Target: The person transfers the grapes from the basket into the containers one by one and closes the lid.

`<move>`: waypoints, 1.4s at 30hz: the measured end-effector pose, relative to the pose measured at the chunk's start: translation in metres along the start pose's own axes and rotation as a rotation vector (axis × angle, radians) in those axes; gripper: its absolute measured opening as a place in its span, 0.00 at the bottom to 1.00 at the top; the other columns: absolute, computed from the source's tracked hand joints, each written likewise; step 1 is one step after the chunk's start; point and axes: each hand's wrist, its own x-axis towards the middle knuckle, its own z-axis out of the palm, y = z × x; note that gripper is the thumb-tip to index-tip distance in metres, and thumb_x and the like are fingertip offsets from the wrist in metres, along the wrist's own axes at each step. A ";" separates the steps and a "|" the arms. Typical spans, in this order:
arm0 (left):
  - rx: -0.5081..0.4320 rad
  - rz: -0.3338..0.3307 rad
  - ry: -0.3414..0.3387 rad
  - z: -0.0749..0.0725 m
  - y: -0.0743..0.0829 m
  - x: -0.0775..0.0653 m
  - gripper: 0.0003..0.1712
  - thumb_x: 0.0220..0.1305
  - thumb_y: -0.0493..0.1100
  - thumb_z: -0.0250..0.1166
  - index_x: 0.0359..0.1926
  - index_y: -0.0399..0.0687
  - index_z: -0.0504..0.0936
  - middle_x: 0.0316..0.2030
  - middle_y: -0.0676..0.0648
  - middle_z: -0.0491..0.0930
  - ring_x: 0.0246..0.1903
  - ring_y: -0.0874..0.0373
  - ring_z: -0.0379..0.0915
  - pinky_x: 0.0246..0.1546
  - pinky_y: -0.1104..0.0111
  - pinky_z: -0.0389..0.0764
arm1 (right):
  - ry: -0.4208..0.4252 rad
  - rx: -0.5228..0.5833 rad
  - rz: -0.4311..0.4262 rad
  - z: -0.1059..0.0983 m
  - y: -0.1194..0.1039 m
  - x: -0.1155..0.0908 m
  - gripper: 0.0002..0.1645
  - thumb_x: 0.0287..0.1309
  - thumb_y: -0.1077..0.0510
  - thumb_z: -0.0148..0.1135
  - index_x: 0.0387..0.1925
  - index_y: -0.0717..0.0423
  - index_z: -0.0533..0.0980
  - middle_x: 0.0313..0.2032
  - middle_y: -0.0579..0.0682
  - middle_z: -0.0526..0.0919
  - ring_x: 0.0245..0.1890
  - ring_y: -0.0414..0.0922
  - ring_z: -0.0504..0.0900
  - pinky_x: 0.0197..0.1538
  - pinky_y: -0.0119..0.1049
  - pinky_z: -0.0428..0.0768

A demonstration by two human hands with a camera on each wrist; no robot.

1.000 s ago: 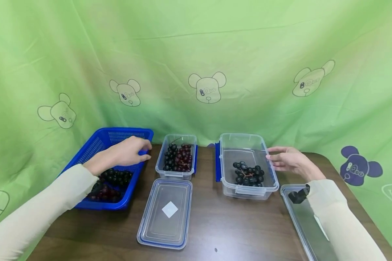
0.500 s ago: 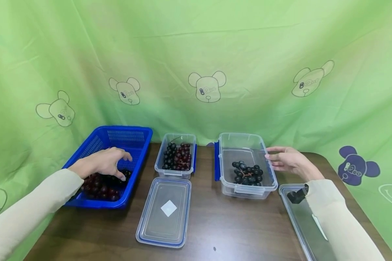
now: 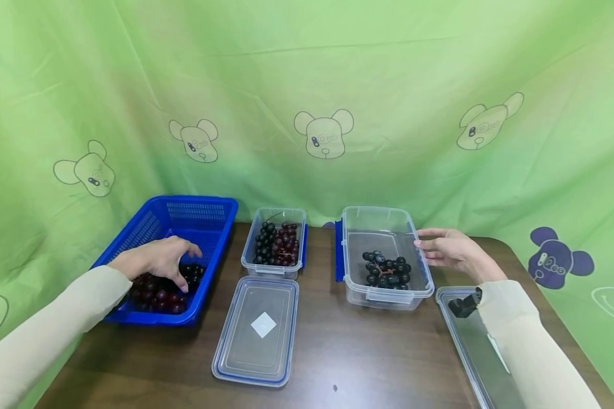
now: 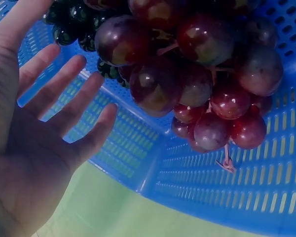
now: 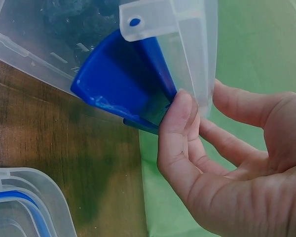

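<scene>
Two sorts of grape fill the near part of the blue basket (image 3: 199, 211) at your left. The red grapes (image 4: 207, 42) are plump and glossy, bright ruby on some and dusky purple with a cloudy skin on others, hanging close on pinkish stems; the black grapes (image 4: 64, 34) beside them look smaller, dark and shiny.

Your left hand (image 3: 164, 255) reaches in over them, fingers spread and fairly straight, thumb well apart, with nothing in its hold; whether the thumb touches a grape, I cannot tell.

Your right hand (image 3: 452, 250) is closed at the right side of the large clear box (image 3: 358, 298), its fingers curled and pinching at the wall beside the blue clasp (image 5: 116, 74). Inside that box you have one bunch (image 3: 391, 279), nearly black, round-berried, with a reddish-brown stem showing through the middle.

Between the basket and that box stands the small clear box (image 3: 271, 272), a dark bunch on its left, a wine-red one on its right, and a thin stem curling up behind. Just in front of it on the brown counter (image 3: 348, 352) lies a clear lid (image 3: 251, 355) with blue edging and a white diamond label (image 3: 263, 325)
</scene>
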 end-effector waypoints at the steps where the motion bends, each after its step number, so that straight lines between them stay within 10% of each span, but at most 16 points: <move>1: 0.005 0.001 -0.004 -0.001 0.000 0.001 0.48 0.39 0.60 0.88 0.62 0.46 0.83 0.55 0.42 0.85 0.51 0.48 0.81 0.50 0.49 0.85 | 0.002 0.000 0.000 0.000 0.000 0.000 0.44 0.72 0.61 0.63 0.79 0.67 0.53 0.32 0.36 0.89 0.37 0.36 0.89 0.47 0.32 0.88; 42: 0.035 0.027 -0.161 0.011 0.005 0.023 0.47 0.40 0.49 0.86 0.63 0.39 0.80 0.57 0.38 0.84 0.58 0.43 0.79 0.59 0.48 0.83 | 0.009 0.038 -0.007 -0.001 0.004 0.001 0.41 0.73 0.61 0.62 0.79 0.67 0.56 0.33 0.37 0.90 0.36 0.35 0.89 0.44 0.31 0.88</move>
